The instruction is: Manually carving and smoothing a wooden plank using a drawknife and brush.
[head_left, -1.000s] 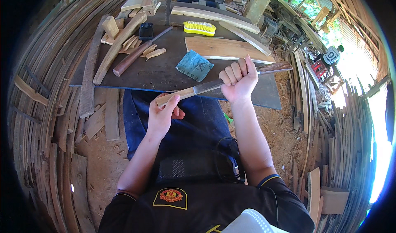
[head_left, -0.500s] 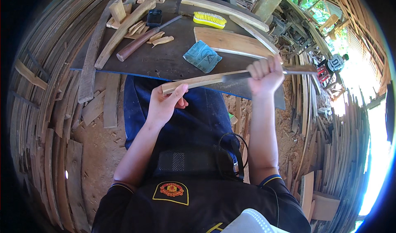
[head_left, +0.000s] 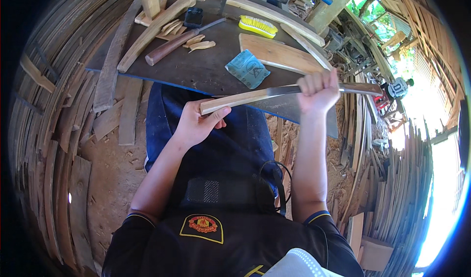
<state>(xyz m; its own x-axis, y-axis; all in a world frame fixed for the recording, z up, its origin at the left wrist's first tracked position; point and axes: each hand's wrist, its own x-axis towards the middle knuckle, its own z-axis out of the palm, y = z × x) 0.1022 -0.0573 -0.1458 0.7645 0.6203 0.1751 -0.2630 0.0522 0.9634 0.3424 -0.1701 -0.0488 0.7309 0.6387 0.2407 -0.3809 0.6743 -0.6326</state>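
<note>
My left hand [head_left: 198, 122] grips the near end of a pale wooden strip [head_left: 235, 99], thumb on top and fingers beneath. The strip slants up to the right above the workbench edge. My right hand [head_left: 318, 93] is closed around the middle of a long dark metal tool [head_left: 284, 90], its blade lying along the strip's far end. This tool's brown wooden handle [head_left: 365, 88] sticks out to the right of my fist; whether it is a knife or a file I cannot tell. A folded blue printed sheet [head_left: 248, 69], like sandpaper, lies just beyond the strip.
On the dark workbench [head_left: 196, 73] lie a wooden-handled tool [head_left: 171, 49], a yellow brush [head_left: 257, 26], a small black box [head_left: 193, 17], a broad board [head_left: 279, 53] and several wood pieces. Stacked planks [head_left: 49, 130] line the left. A person [head_left: 396, 88] sits far right.
The view has shifted a little, moving the bench things right in the picture. Both hands keep their grips, and the blade, blurred before, now shows more sharply against the strip.
</note>
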